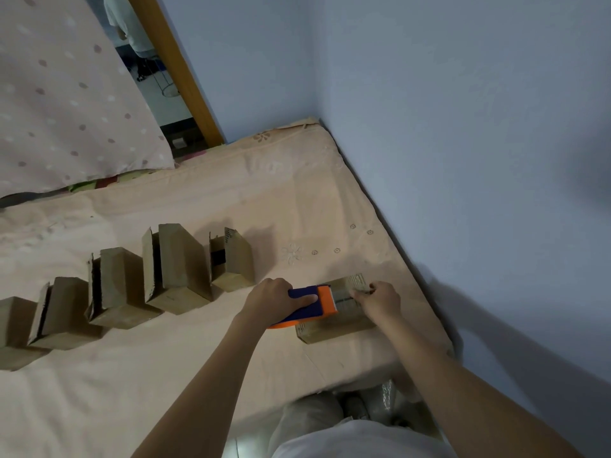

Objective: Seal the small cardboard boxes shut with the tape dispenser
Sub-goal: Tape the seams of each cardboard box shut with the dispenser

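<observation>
The box being sealed (334, 312) lies near the mattress's (231, 193) right edge, its long axis running left to right between the hands. The left hand (274, 300) grips the blue-and-orange tape dispenser (314, 305) at the box's left end. The right hand (380, 300) rests curled on the lid's far end, seemingly pinning the tape; I judge the next pull goes leftward. Five unsealed boxes (175, 269) stand in a row toward the left edge.

Peach bedsheet (198, 200), dotted pillow (66, 104), blue wall (463, 127), wooden door frame (175, 67).
</observation>
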{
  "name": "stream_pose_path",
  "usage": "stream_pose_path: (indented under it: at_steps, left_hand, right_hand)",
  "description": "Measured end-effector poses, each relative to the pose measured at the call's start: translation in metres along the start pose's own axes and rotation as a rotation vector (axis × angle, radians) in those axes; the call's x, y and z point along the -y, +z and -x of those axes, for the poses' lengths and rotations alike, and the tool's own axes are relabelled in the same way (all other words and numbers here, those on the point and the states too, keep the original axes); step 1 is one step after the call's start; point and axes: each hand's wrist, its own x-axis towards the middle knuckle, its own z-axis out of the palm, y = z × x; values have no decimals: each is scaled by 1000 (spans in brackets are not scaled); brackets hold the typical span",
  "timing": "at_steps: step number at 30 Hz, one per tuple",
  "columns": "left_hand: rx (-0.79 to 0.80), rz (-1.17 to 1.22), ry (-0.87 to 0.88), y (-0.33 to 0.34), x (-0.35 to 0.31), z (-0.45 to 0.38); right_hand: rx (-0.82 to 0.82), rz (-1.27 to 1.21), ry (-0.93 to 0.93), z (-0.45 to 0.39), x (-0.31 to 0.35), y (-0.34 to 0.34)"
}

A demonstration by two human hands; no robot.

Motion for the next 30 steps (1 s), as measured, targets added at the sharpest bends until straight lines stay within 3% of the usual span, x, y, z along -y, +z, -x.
stream_pose_path:
  at_steps: [4, 9, 12, 16, 21, 26, 30]
  left_hand:
    - [-14, -19, -12, 0, -4, -2]
    - [-23, -89, -7, -1, -5, -2]
    - [-14, -87, -11, 0, -4, -3]
    - [-29, -99, -12, 1, -6, -3]
    - [-27, -83, -27, -1, -11, -3]
    - [-52, -31, -72, -3, -12, -1]
    - [-35, -26, -53, -5, -10, -2]
  right_hand:
    - [25, 12, -26, -3, -6, 0]
    - [-254, 221, -440, 21, -10, 23]
    - [-182, 471, -689, 25, -28, 32]
    - [-169, 728, -879, 22, -54, 35]
    - [-94, 780, -873, 28, -55, 30]
    - [-61, 553, -689, 19, -52, 38]
    - [-40, 434, -687, 18, -56, 41]
